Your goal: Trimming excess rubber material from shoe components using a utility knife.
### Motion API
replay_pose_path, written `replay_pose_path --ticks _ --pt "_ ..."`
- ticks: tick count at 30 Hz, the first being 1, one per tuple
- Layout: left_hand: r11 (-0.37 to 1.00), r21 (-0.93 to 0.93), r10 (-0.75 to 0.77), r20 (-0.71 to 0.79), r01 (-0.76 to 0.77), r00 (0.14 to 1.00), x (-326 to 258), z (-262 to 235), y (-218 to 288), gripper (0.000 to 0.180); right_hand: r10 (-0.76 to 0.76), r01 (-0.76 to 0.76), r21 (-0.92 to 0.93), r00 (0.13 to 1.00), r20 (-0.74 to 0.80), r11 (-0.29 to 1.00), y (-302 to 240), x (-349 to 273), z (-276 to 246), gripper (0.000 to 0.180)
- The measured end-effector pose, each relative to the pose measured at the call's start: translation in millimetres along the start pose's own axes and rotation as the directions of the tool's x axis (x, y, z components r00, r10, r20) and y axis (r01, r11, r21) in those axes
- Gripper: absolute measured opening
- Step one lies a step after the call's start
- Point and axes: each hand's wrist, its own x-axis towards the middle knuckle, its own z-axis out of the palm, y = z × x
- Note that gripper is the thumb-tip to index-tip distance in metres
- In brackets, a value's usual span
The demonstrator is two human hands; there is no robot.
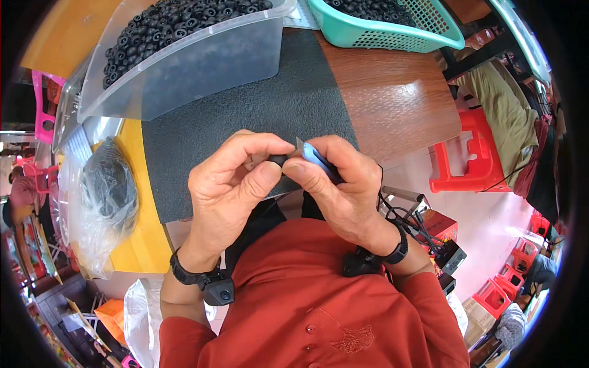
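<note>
Close in front of my chest, over the near edge of the dark mat (245, 113), both hands meet at the fingertips. Between thumb and forefinger, my left hand (226, 178) pinches a small black round piece (278, 159) that looks like rubber. My right hand (346, 187) is closed around a blue-handled utility knife (315, 158). Its short pointed blade sticks up beside the black piece. Whether the blade touches the piece I cannot tell, since the fingertips cover part of it.
A clear plastic bin (221, 67) full of black ring-shaped parts stands at the back left. Behind, to the right, a green basket (368, 38) holds more dark pieces. A clear plastic bag (110, 184) lies at left; a red stool (472, 165) stands at right.
</note>
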Motion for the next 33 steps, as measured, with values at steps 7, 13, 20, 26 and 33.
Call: replay_pose_path --ticks 7,13,20,26,33 --pt "0.931 -0.342 -0.146 -0.033 0.126 0.989 -3.8 5.8 -11.8 0.029 -0.100 0.099 -0.029 0.993 -0.068 0.995 8.0 -2.4 4.4 0.019" --pt "0.925 -0.372 -0.095 -0.040 0.073 0.995 -4.5 7.2 -12.2 0.028 -0.201 0.198 -0.058 0.978 -0.049 0.978 13.0 -0.3 0.9 0.022" --pt "0.945 -0.317 -0.097 -0.052 0.076 0.994 -5.3 2.3 -15.8 0.028 -0.259 0.265 -0.171 0.964 0.054 0.949 12.8 1.0 -4.5 0.022" --pt "0.912 -0.391 -0.142 -0.016 0.125 0.990 -8.7 0.7 -16.6 0.029 -0.275 0.277 -0.179 0.961 0.036 0.944 16.9 0.8 0.0 0.020" --pt "0.915 -0.384 -0.142 -0.027 0.121 0.989 -8.5 -4.1 -21.0 0.029 -0.296 0.302 -0.254 0.953 0.062 0.919 16.3 1.5 0.2 0.024"
